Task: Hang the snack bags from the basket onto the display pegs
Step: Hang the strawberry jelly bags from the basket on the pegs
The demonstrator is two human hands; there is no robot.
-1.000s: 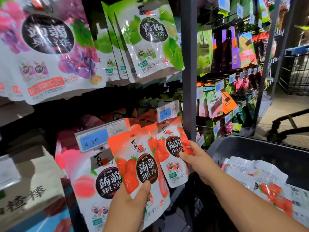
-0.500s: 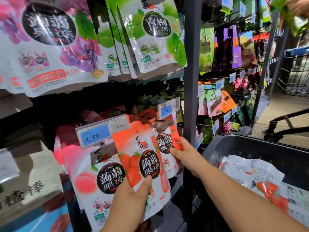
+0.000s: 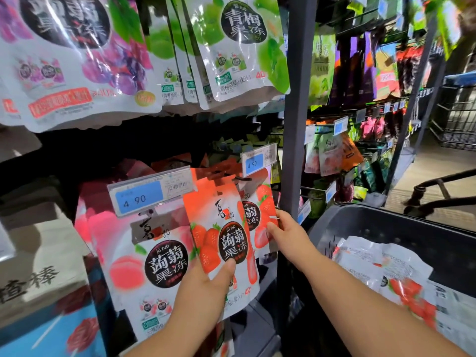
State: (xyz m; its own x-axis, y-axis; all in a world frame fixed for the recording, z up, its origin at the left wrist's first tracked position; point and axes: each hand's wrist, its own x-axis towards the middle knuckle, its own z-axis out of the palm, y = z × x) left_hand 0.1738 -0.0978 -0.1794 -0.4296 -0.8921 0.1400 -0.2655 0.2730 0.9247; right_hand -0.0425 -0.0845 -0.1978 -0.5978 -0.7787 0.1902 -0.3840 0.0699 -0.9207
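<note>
Shop aisle, dim. A hanging display rack stood left of a grey upright post (image 3: 296, 124), with further racks of mixed packets running off to the right. Upper row: purple grape bags (image 3: 72, 60) and green plum bags (image 3: 239, 47), hung overlapping. Lower row: a pink peach bag (image 3: 144, 256) under a blue price tag (image 3: 152, 194) reading 4.90, and a second blue price tag (image 3: 258, 161) nearer the post.

Left hand (image 3: 203, 292) was at bottom centre. Its grip held the front strawberry bag (image 3: 213, 207) by the lower part, thumb flat across the face, fingers hidden behind. The bag stood roughly upright, tilted a little, overlapping the peach bag's right edge. Its top lay just beside the first price tag. Whether its hole sat on a peg could not be told.

Right hand (image 3: 286, 233) was just beside the post. Its grip pinched the right edge of the rear strawberry bag (image 3: 260, 210), thumb on the face, fingers round the edge. That bag sat behind the front one, below the second price tag.

Dark grey basket (image 3: 386, 215) at lower right, beyond the right forearm. More snack bags (image 3: 373, 261) lay loose in it, mostly pale side up, with red strawberry print showing on one. A pale carton (image 3: 38, 266) with black characters sat at far left, blurred.
</note>
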